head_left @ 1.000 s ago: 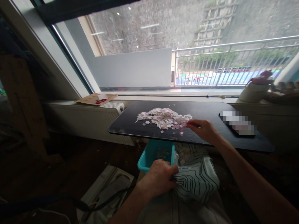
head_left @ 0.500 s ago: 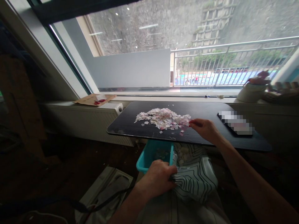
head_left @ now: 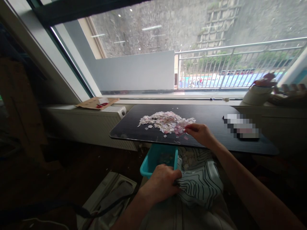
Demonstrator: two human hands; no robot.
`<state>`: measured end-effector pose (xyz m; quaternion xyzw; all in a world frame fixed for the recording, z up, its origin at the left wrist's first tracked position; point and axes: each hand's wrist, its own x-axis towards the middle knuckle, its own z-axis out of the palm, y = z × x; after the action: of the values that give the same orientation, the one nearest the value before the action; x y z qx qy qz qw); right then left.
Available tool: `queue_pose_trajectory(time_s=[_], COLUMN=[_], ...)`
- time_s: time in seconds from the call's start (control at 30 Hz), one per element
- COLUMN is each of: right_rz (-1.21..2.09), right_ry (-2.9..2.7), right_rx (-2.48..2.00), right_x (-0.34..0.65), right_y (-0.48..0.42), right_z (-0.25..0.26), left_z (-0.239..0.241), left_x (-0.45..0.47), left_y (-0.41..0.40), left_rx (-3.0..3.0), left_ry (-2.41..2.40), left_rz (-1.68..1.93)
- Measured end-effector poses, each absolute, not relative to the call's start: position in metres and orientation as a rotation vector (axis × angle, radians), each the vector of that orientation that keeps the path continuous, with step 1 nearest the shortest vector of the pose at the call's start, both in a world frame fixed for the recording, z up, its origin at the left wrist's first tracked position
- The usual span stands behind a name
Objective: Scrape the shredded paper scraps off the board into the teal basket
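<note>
A heap of small white and pinkish paper scraps [head_left: 163,119] lies on the dark table [head_left: 203,111]. At the heap's right front edge is my right hand [head_left: 200,131], its fingers pinched on a thin, see-through pink piece [head_left: 179,130]; what exactly it is I cannot make out. My left hand [head_left: 164,179] is closed over the near rim of a turquoise bin [head_left: 147,164], just below the table's front edge. Some pale bits show inside the bin. A white cloth with black lines [head_left: 200,182] lies over my lap, against my left hand, with scraps on it.
A pixelated dark flat object [head_left: 242,126] lies on the table's right side. Red-handled scissors [head_left: 102,104] rest on brown paper [head_left: 90,103] on the sill at left, above a radiator [head_left: 96,124]. A pale bag [head_left: 256,92] stands on the sill at right.
My right hand has moved left and slightly towards me along the heap's front edge, with the pink piece in its fingers. My left hand and the bin have stayed put.
</note>
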<state>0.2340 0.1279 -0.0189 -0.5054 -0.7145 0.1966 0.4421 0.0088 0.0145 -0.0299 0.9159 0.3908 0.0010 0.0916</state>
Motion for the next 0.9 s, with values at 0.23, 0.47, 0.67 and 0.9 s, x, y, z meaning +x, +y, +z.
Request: queue_pose_trajectory(time_s=[0.23, 0.47, 0.67, 0.9], right_rz=[0.4, 0.358, 0.37, 0.373], right_ry=[-1.778, -1.845, -1.914, -2.042], right_rx=[-1.393, -1.405, -1.287, -1.239], right_x=[0.251, 0.258, 0.24, 0.233], right_y=[0.12, 0.107, 0.109, 0.11], right_z=[-0.014, -0.009, -0.003, 0.0], left_z=[-0.029, -0.025, -0.022, -0.025], left_x=[0.008, 0.006, 0.007, 0.007], left_y=[0.015, 0.014, 0.014, 0.014], left_rx=[2.704, 2.657, 2.645, 2.642], left_ry=[1.179, 1.194, 1.217, 1.218], left_rz=[0.038, 0.017, -0.029, -0.009])
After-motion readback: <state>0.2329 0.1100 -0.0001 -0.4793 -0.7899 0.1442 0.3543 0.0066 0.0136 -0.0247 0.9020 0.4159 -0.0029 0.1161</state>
